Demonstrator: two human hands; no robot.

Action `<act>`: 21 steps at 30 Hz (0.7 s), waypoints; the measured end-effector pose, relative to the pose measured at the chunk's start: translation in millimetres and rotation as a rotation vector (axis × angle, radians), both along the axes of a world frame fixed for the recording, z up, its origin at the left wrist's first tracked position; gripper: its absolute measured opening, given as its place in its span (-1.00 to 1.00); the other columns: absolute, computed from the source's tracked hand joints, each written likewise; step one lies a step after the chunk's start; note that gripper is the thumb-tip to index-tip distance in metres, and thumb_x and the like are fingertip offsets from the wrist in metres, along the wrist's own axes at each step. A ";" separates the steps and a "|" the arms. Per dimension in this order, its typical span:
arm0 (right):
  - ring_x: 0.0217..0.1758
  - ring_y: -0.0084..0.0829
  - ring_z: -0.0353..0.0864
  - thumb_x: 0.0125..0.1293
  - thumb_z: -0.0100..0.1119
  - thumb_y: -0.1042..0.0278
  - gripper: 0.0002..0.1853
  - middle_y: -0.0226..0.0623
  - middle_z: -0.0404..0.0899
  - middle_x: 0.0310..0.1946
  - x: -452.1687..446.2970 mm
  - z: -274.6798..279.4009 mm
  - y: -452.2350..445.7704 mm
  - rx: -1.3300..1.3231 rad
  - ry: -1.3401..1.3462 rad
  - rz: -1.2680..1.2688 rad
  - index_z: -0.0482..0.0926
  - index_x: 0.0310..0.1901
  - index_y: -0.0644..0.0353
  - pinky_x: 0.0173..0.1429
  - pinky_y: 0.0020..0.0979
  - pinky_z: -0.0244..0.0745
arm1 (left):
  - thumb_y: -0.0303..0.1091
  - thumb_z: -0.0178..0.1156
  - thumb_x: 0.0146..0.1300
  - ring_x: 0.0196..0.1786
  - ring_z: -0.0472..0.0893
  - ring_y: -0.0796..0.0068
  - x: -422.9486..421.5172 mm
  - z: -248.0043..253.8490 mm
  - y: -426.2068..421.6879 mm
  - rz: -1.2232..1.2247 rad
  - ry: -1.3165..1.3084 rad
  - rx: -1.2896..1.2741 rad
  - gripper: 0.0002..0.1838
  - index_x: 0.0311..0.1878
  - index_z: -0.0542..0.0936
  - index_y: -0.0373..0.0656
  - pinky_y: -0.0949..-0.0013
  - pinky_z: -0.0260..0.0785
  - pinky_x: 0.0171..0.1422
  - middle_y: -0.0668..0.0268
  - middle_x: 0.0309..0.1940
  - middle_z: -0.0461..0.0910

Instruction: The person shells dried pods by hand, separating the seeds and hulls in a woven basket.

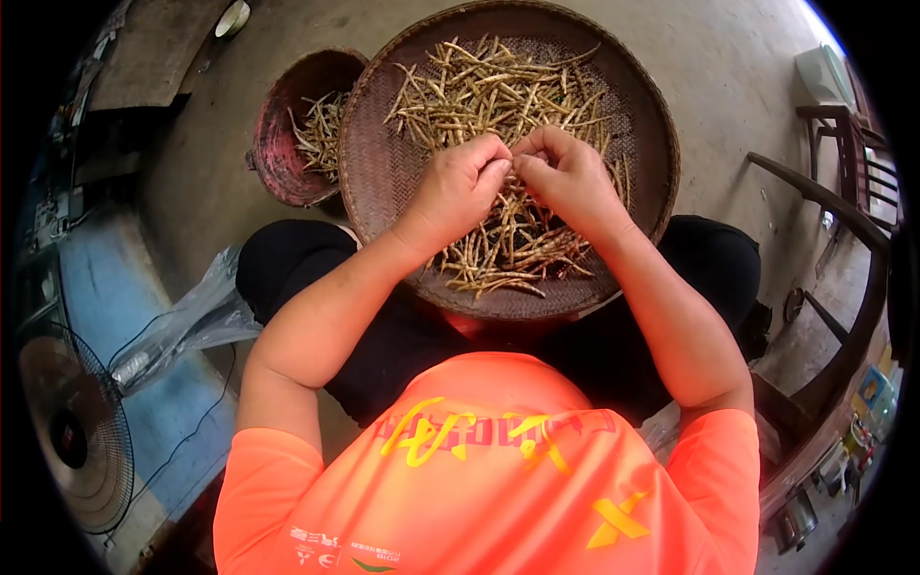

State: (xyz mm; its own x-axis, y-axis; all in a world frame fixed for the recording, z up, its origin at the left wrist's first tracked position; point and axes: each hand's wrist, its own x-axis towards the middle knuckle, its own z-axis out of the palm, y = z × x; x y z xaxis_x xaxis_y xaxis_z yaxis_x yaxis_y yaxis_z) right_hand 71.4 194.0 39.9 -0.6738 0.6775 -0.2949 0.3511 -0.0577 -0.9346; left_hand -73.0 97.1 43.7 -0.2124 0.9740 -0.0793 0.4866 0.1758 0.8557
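A wide round woven tray rests in front of me across my lap, bearing dry, tan bean pods in a far pile and a near pile. Above its middle, my left hand and my right hand meet with fingertips pinched together. What lies between the fingertips is too small and too hidden to make out. To the left of the tray stands a reddish bucket with more pods or husks inside it.
A standing fan is at the lower left, near a crumpled clear plastic bag. Wooden chairs stand at the right, with a pale bin behind. Metal pots sit at the lower right.
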 end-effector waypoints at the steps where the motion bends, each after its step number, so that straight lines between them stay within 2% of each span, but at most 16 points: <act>1: -0.48 -0.64 0.54 0.21 0.12 0.42 -0.86 -0.37 0.57 -0.53 -0.4 -2.1 1.3 -0.131 0.056 -0.035 0.58 -0.25 0.28 -0.40 -0.54 0.44 | -0.42 0.07 0.32 -0.52 0.52 0.69 -3.0 1.3 1.3 0.001 -0.001 0.001 -0.91 -0.22 0.52 -0.22 0.54 0.39 -0.43 0.39 -0.54 0.53; 3: -0.49 -0.65 0.53 0.20 0.12 0.42 -0.85 -0.37 0.56 -0.53 0.7 -1.3 9.8 -0.186 0.085 -0.094 0.59 -0.24 0.27 -0.41 -0.55 0.44 | -0.41 0.09 0.31 -0.53 0.53 0.68 -13.8 9.8 3.6 0.029 0.078 -0.068 -0.90 -0.22 0.53 -0.22 0.55 0.40 -0.44 0.37 -0.53 0.54; 4: -0.50 -0.66 0.53 0.19 0.12 0.43 -0.84 -0.38 0.56 -0.54 1.3 -0.5 14.6 -0.242 0.116 -0.151 0.59 -0.23 0.26 -0.42 -0.56 0.44 | -0.38 0.09 0.31 -0.53 0.53 0.68 -21.3 15.8 4.2 0.072 0.022 -0.170 -0.88 -0.20 0.54 -0.21 0.55 0.41 -0.44 0.37 -0.52 0.55; 5: -0.52 -0.64 0.53 0.20 0.11 0.41 -0.83 -0.38 0.57 -0.51 1.6 0.1 18.9 -0.182 0.039 -0.132 0.58 -0.20 0.25 -0.41 -0.54 0.46 | -0.37 0.07 0.32 -0.53 0.53 0.69 -26.7 25.0 5.0 0.138 -0.054 -0.238 -0.87 -0.20 0.55 -0.20 0.56 0.41 -0.43 0.39 -0.52 0.55; 7: -0.42 -0.52 0.59 0.22 0.08 0.38 -0.80 -0.28 0.62 -0.41 4.5 -5.1 23.1 -0.052 -0.120 0.061 0.58 -0.17 0.24 -0.28 -0.44 0.53 | -0.36 0.06 0.33 -0.53 0.52 0.70 -48.2 26.3 3.9 0.218 -0.069 -0.217 -0.87 -0.20 0.56 -0.17 0.58 0.40 -0.44 0.41 -0.50 0.55; 9: -0.30 -0.43 0.61 0.25 0.12 0.36 -0.80 -0.27 0.65 -0.28 8.8 -10.9 11.4 0.235 -0.198 0.363 0.56 -0.12 0.21 -0.17 -0.39 0.52 | -0.36 0.06 0.33 -0.53 0.51 0.70 -68.6 33.0 1.3 0.333 -0.027 -0.201 -0.86 -0.20 0.57 -0.18 0.58 0.40 -0.44 0.42 -0.49 0.53; 10: -0.20 -0.28 0.62 0.21 0.17 0.29 -0.73 -0.17 0.61 -0.22 9.1 -10.3 4.5 0.292 -0.251 0.454 0.55 -0.08 0.20 -0.07 -0.29 0.50 | -0.36 0.06 0.32 -0.54 0.51 0.69 -80.9 33.4 -1.5 0.398 0.004 -0.164 -0.86 -0.20 0.57 -0.18 0.58 0.40 -0.44 0.41 -0.50 0.54; 11: -0.14 -0.20 0.60 0.18 0.20 0.24 -0.68 -0.12 0.55 -0.17 11.8 -20.5 -3.1 0.415 -0.266 0.491 0.55 -0.05 0.19 -0.02 -0.26 0.48 | -0.37 0.06 0.32 -0.54 0.52 0.69 -95.2 33.1 -4.9 0.462 0.034 -0.126 -0.85 -0.21 0.58 -0.19 0.57 0.40 -0.44 0.40 -0.50 0.54; 14: -0.10 -0.17 0.58 0.18 0.20 0.25 -0.67 -0.12 0.52 -0.15 12.6 -17.5 -5.8 0.506 -0.296 0.520 0.54 -0.04 0.18 0.00 -0.22 0.47 | -0.33 0.09 0.27 -0.57 0.59 0.48 -143.2 29.7 -20.9 0.709 0.349 -0.019 -0.84 -0.23 0.59 -0.18 0.40 0.44 -0.41 0.27 -0.58 0.59; 15: -0.06 -0.12 0.57 0.19 0.18 0.22 -0.67 -0.10 0.53 -0.14 11.2 -14.0 -2.1 0.443 -0.309 0.514 0.55 -0.05 0.19 0.05 -0.20 0.45 | -0.28 0.12 0.24 -0.38 0.64 0.34 -161.4 28.0 -28.5 0.761 0.440 -0.041 -0.81 -0.20 0.59 -0.17 0.30 0.47 -0.26 0.19 -0.43 0.62; 17: -0.02 -0.07 0.55 0.20 0.16 0.19 -0.66 -0.07 0.54 -0.12 8.2 -6.9 2.5 0.385 -0.318 0.509 0.55 -0.05 0.20 0.10 -0.17 0.43 | -0.25 0.14 0.20 -0.13 0.59 0.18 -188.9 4.8 -39.9 0.799 0.970 0.075 -0.76 -0.15 0.59 -0.15 0.20 0.42 -0.04 0.10 -0.22 0.60; 19: -0.04 -0.08 0.56 0.21 0.16 0.19 -0.67 -0.08 0.54 -0.15 7.1 -1.4 3.1 0.391 -0.324 0.495 0.55 -0.07 0.20 0.08 -0.18 0.43 | -0.25 0.16 0.16 0.01 0.50 0.08 -186.1 -6.1 -38.3 0.854 0.983 0.085 -0.73 -0.10 0.59 -0.14 0.15 0.34 0.10 0.04 -0.10 0.55; 20: -0.06 -0.09 0.56 0.21 0.16 0.20 -0.69 -0.09 0.55 -0.16 7.6 -3.1 2.2 0.405 -0.305 0.488 0.55 -0.09 0.21 0.07 -0.18 0.44 | -0.28 0.17 0.14 -0.03 0.51 0.08 -176.5 -11.5 -35.3 0.748 0.891 0.179 -0.73 -0.10 0.59 -0.13 0.15 0.35 0.10 0.07 -0.16 0.56; 21: -0.06 -0.09 0.56 0.21 0.16 0.20 -0.69 -0.09 0.55 -0.16 6.8 -1.9 1.9 0.407 -0.305 0.487 0.55 -0.09 0.21 0.07 -0.18 0.44 | -0.30 0.21 0.14 -0.10 0.56 0.17 -169.4 -15.3 -29.7 0.589 0.864 0.211 -0.75 -0.11 0.62 -0.10 0.23 0.39 0.05 0.16 -0.22 0.58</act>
